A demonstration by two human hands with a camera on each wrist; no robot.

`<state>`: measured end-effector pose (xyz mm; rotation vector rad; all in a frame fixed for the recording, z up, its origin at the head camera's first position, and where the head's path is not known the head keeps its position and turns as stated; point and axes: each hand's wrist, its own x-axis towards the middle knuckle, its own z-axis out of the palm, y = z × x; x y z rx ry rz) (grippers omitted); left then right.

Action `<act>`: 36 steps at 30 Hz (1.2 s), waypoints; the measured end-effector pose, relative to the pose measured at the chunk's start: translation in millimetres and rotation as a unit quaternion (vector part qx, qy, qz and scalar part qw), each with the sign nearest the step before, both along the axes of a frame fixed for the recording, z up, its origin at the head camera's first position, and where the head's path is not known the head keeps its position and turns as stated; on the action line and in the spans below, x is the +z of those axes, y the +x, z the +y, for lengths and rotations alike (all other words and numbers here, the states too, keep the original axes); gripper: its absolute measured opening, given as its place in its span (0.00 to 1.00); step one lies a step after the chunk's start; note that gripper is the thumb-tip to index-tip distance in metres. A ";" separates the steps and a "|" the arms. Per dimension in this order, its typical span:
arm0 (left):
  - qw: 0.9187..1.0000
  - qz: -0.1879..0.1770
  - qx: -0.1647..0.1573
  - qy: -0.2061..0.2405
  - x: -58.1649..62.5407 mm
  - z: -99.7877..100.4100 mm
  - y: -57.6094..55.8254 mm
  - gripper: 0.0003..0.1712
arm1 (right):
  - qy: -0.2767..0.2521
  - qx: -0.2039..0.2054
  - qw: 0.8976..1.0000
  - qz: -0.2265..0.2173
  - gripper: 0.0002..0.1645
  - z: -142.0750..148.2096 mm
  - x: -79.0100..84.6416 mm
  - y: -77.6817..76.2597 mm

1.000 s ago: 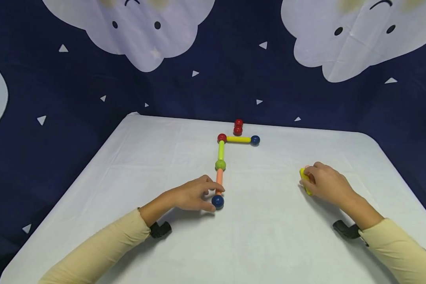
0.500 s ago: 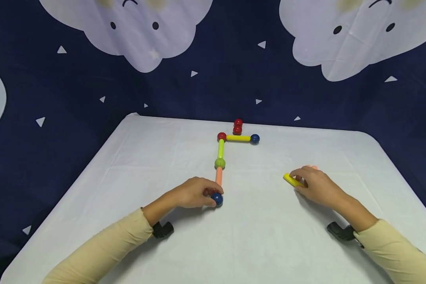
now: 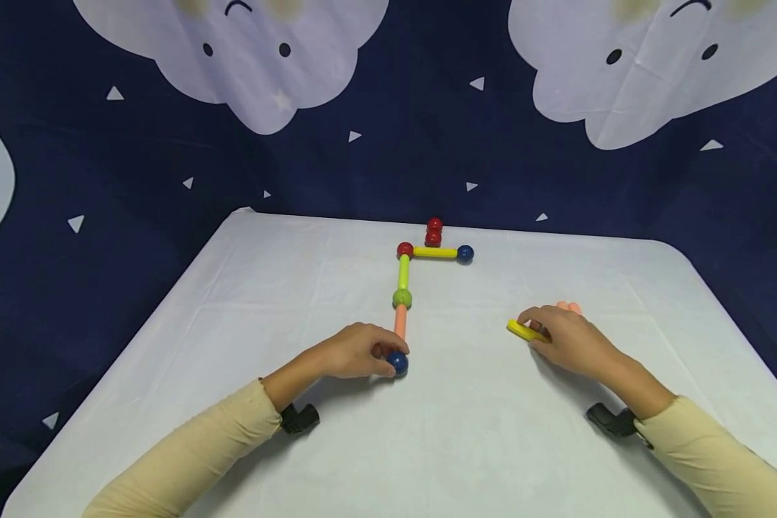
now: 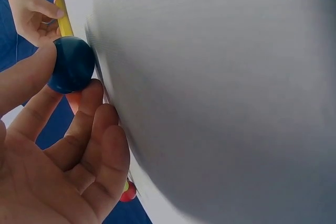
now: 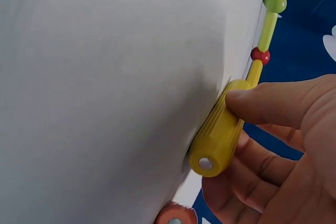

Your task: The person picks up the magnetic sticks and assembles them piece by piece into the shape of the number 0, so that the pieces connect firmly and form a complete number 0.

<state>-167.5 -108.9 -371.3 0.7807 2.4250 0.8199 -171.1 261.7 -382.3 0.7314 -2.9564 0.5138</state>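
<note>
In the head view my left hand (image 3: 356,351) holds a dark blue ball (image 3: 398,362) between thumb and fingers. This ball sits at the near end of a pink rod (image 3: 400,321). Beyond that rod follow a green ball (image 3: 402,298), a light green rod (image 3: 404,272) and a red ball (image 3: 405,250). Over to the right, my right hand (image 3: 573,339) pinches a loose yellow rod (image 3: 523,329) close to the table. The right wrist view shows ridges along this yellow rod (image 5: 218,135) and a silver disc in its end.
From the red corner ball another yellow rod (image 3: 435,252) runs right to a second blue ball (image 3: 465,254). Two red balls (image 3: 434,237) touch each other near the far edge of the white table (image 3: 285,273). Pink rods (image 3: 573,308) lie just behind my right hand.
My right hand has moved left with the yellow rod, leaving pink rods in view behind it. My left fingers have closed in on the blue ball.
</note>
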 end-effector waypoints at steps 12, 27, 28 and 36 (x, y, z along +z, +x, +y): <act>1.000 0.011 0.016 0.002 -0.9 0.0 3.1 0.17 | -0.006 0.084 0.996 -0.031 0.20 -24.8 2.9 3.7; 1.000 0.021 0.006 0.004 -0.9 0.2 2.5 0.15 | -0.013 0.145 0.988 -0.054 0.19 -64.2 8.4 1.2; 1.000 0.022 0.006 0.002 -1.0 0.3 2.4 0.15 | -0.015 0.148 0.987 -0.057 0.19 -66.1 8.7 1.3; 1.000 0.016 0.011 0.000 -2.0 1.1 1.5 0.15 | -0.013 0.177 0.982 -0.068 0.19 -84.2 10.4 3.5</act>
